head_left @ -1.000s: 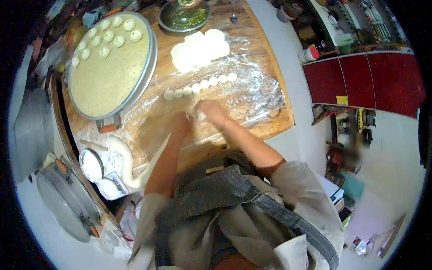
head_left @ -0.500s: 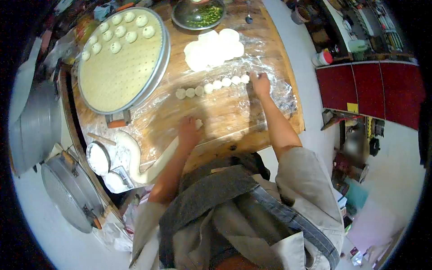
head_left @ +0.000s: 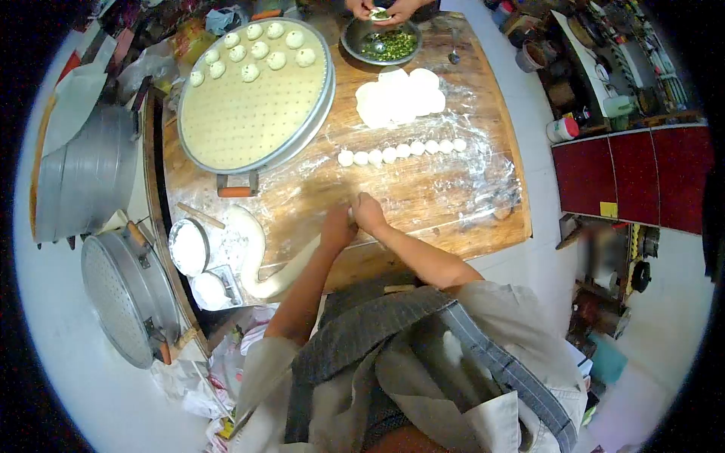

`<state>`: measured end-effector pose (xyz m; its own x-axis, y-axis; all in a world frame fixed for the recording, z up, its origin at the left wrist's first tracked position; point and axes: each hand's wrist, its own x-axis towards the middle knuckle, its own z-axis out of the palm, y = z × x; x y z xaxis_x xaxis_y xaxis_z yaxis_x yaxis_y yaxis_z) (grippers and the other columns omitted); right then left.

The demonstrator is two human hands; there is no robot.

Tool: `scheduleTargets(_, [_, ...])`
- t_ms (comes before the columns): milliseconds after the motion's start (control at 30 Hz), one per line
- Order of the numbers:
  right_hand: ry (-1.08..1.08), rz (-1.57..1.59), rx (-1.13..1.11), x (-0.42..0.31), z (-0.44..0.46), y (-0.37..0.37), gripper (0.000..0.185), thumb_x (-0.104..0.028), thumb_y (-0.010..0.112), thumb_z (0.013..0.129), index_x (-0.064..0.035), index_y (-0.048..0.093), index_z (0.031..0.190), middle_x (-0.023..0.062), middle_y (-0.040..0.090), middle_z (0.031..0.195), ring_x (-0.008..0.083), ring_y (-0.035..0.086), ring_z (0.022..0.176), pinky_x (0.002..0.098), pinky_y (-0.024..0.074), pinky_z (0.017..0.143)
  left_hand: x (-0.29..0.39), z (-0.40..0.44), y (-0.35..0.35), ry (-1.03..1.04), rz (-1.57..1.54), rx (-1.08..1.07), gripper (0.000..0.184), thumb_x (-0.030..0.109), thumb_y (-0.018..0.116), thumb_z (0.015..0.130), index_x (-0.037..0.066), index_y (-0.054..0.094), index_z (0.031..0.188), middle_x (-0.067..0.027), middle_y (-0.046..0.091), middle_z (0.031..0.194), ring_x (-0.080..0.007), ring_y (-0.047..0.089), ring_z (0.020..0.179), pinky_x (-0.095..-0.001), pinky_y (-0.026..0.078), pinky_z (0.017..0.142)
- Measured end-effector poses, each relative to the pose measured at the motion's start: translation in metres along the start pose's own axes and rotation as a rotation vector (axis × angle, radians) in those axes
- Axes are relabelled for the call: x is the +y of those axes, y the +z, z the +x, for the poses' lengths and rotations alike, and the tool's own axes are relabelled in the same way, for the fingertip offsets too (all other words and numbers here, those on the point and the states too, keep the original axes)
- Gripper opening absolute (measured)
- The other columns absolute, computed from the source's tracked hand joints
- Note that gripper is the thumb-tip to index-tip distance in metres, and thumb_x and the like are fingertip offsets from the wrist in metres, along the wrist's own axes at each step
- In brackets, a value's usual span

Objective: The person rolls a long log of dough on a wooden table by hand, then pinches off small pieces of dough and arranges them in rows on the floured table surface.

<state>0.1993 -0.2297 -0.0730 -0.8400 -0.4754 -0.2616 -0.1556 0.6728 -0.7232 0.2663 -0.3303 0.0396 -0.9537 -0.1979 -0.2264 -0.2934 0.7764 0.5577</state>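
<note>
Two hands of the person in the apron are together at the near edge of the floured table (head_left: pixel 453 198). The left hand (head_left: pixel 339 229) has its grip closed around the end of a long dough rope (head_left: pixel 254 240), which runs back beneath the left forearm and bends upward at the table's left side. The right hand (head_left: pixel 368 214) meets the left, its fingers curled; whether its grip is pinching dough I cannot tell. Beyond them lies a row of small dough pieces (head_left: pixel 403 151), counted at nine, and farther off some flat dough rounds (head_left: pixel 400 98), overlapping. At the far edge stands a metal bowl (head_left: pixel 353 39) of chopped green filling (head_left: pixel 389 47), a spoon (head_left: pixel 454 57) to its right. Over that bowl a co-worker's hands (head_left: pixel 400 10) hold a filled wrapper (head_left: pixel 380 13). On the left, a round tray (head_left: pixel 242 124) bears buns (head_left: pixel 260 50) toward its far side; nearer, a rolling stick (head_left: pixel 201 215) rests beside the dough rope, close to a bowl of white powder (head_left: pixel 189 247).
</note>
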Motion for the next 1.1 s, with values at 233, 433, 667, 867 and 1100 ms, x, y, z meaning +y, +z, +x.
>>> scheduleTargets(233, [0.106, 0.231, 0.158, -0.066, -0.031, -0.104, 0.024, -0.02, 0.062, 0.085, 0.0033, 0.061, 0.092, 0.0265, 0.064, 0.085, 0.0424, 0.064, 0.082, 0.0469, 0.0506, 0.072, 0.019, 0.032, 0.034, 0.032, 0.2, -0.103, 0.022, 0.022, 0.066, 0.084, 0.007, 0.069, 0.101, -0.0161, 0.071, 0.097, -0.0373, 0.067, 0.092, -0.0463, 0.052, 0.08])
scheduleTargets(433, [-0.02, 0.412, -0.095, -0.054, -0.037, -0.18, 0.024, -0.021, 0.07, 0.082, -0.0037, 0.069, 0.1, 0.0179, 0.068, 0.102, 0.0321, 0.065, 0.095, 0.0409, 0.0503, 0.085, -0.02, 0.067, 0.074, 0.008, 0.214, -0.253, 0.036, 0.038, 0.067, 0.086, 0.007, 0.07, 0.104, -0.0176, 0.071, 0.103, -0.036, 0.068, 0.097, -0.0474, 0.052, 0.08])
scheduleTargets(667, [0.256, 0.118, 0.31, 0.214, 0.008, -0.277, 0.027, -0.018, 0.078, 0.07, -0.0058, 0.067, 0.092, 0.0108, 0.066, 0.08, 0.0243, 0.066, 0.077, 0.0383, 0.0542, 0.065, 0.024, 0.05, 0.008, -0.024, 0.112, -0.161, 0.05, 0.045, 0.075, 0.079, 0.006, 0.067, 0.109, -0.0191, 0.066, 0.107, -0.0371, 0.062, 0.104, -0.0477, 0.049, 0.09])
scheduleTargets(867, [0.578, 0.275, 0.622, 0.206, 0.072, -0.284, 0.038, -0.028, 0.07, 0.085, 0.0049, 0.062, 0.103, 0.0165, 0.069, 0.092, 0.0241, 0.069, 0.085, 0.0363, 0.0542, 0.07, 0.028, 0.04, 0.009, 0.059, 0.108, -0.03, 0.05, 0.042, 0.077, 0.075, 0.007, 0.066, 0.108, -0.0188, 0.063, 0.11, -0.0371, 0.061, 0.1, -0.0478, 0.049, 0.087])
scheduleTargets(1100, [0.618, -0.019, 0.661, 0.11, 0.037, -0.298, 0.059, -0.048, 0.062, 0.089, 0.0085, 0.06, 0.107, 0.0291, 0.068, 0.1, 0.0438, 0.066, 0.094, 0.0479, 0.0508, 0.082, 0.018, 0.023, 0.023, 0.095, 0.172, 0.125, 0.054, 0.042, 0.074, 0.079, 0.006, 0.061, 0.117, -0.0198, 0.061, 0.113, -0.0382, 0.06, 0.101, -0.0475, 0.049, 0.088])
